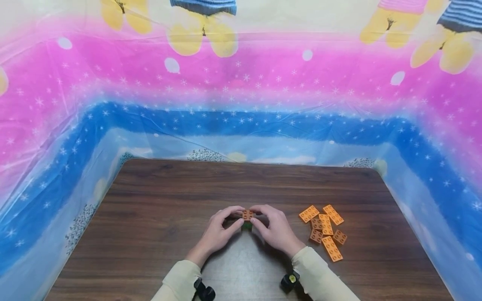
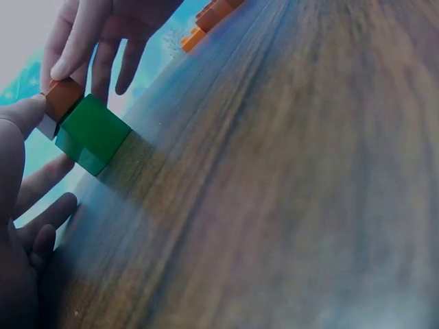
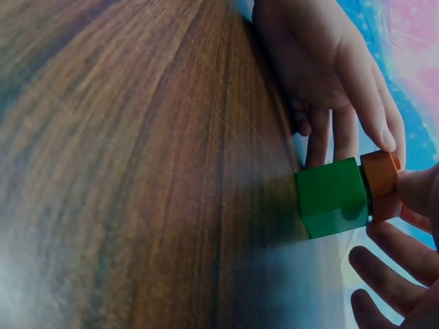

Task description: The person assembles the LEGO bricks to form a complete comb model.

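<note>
Both hands meet near the middle of the table around a small brown-orange toy building brick (image 1: 247,215) with studs on top. My left hand (image 1: 220,229) pinches it from the left between thumb and fingertips. From the right, my right hand (image 1: 278,230) holds the same brick with thumb and fingers. Directly beneath it is a larger green block (image 3: 333,197), resting on the wooden tabletop. A thin dark gap shows between brick and block in the right wrist view. In the left wrist view, the lower fingers of the left hand (image 2: 27,185) spread beside the green block.
Right of the hands lies a loose group of bricks: several long light-orange bricks (image 1: 332,249) and several small brown-orange bricks (image 1: 340,237). The dark wooden table (image 1: 158,196) is bordered at the back and sides by a patterned pink and blue cloth (image 1: 241,123).
</note>
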`<action>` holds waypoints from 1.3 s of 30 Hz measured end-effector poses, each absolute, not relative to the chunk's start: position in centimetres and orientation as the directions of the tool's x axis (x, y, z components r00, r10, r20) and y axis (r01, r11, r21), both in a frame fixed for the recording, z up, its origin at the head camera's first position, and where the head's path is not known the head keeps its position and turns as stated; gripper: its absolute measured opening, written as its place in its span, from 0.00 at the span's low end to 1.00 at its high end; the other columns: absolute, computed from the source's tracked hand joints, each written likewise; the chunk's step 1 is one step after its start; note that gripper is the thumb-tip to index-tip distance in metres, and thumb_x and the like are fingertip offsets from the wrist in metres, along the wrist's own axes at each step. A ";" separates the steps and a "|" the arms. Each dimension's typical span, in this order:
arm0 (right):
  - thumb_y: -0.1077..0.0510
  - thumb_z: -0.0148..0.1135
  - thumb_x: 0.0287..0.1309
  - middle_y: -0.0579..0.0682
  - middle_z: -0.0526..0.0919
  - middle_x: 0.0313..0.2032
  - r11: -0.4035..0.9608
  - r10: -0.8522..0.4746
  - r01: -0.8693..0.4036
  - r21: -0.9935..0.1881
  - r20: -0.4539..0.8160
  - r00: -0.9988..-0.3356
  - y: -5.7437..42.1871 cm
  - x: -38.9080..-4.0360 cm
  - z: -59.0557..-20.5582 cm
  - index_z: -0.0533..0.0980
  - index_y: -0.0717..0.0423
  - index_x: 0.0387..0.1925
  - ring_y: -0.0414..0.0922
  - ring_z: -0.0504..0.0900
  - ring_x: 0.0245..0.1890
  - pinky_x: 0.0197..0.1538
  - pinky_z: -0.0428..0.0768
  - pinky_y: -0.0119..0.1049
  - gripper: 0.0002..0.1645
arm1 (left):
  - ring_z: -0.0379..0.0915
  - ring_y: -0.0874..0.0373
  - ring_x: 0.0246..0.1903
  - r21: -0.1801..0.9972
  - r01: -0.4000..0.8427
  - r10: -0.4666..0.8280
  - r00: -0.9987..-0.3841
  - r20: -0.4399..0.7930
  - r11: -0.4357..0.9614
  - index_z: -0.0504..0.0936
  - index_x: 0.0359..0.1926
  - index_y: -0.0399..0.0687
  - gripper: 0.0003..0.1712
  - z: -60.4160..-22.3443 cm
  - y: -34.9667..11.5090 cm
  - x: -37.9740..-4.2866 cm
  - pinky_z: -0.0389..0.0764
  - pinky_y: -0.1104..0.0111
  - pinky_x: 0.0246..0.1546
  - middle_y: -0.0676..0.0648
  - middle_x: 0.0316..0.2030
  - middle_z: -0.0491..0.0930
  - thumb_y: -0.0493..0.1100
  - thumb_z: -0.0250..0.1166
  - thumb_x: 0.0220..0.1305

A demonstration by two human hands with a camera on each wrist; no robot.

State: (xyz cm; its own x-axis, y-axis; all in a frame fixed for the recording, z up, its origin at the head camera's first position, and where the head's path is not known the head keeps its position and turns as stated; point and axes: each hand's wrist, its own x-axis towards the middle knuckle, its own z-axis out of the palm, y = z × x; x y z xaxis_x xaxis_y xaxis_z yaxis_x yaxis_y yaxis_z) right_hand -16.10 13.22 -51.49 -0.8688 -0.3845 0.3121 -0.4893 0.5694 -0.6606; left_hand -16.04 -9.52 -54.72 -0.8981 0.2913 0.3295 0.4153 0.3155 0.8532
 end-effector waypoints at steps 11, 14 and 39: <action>0.56 0.68 0.71 0.45 0.87 0.49 0.525 -0.373 -0.430 -0.735 0.255 -0.892 13.2 -15.9 -52.2 0.81 0.49 0.59 0.41 0.87 0.49 0.52 0.86 0.44 0.17 | 0.80 0.61 0.51 0.832 0.400 0.280 -0.909 0.308 0.384 0.84 0.60 0.62 0.16 -54.8 -9.6 -15.7 0.75 0.58 0.54 0.61 0.49 0.87 0.51 0.68 0.74; 0.57 0.69 0.71 0.46 0.88 0.49 0.513 -0.372 -0.431 -0.742 0.261 -0.891 13.2 -16.0 -52.3 0.82 0.49 0.58 0.40 0.87 0.48 0.51 0.86 0.43 0.16 | 0.80 0.61 0.51 0.833 0.394 0.278 -0.912 0.301 0.390 0.84 0.59 0.63 0.16 -54.7 -9.6 -15.7 0.75 0.57 0.54 0.62 0.49 0.87 0.51 0.68 0.73; 0.52 0.67 0.72 0.47 0.86 0.56 0.648 -0.398 -0.504 -0.571 0.310 -0.863 15.1 -15.4 -51.1 0.80 0.53 0.63 0.45 0.84 0.58 0.59 0.83 0.48 0.22 | 0.79 0.56 0.53 0.846 0.358 0.274 -0.925 0.264 0.394 0.82 0.61 0.66 0.17 -54.5 -9.5 -15.8 0.72 0.52 0.55 0.60 0.51 0.87 0.52 0.67 0.74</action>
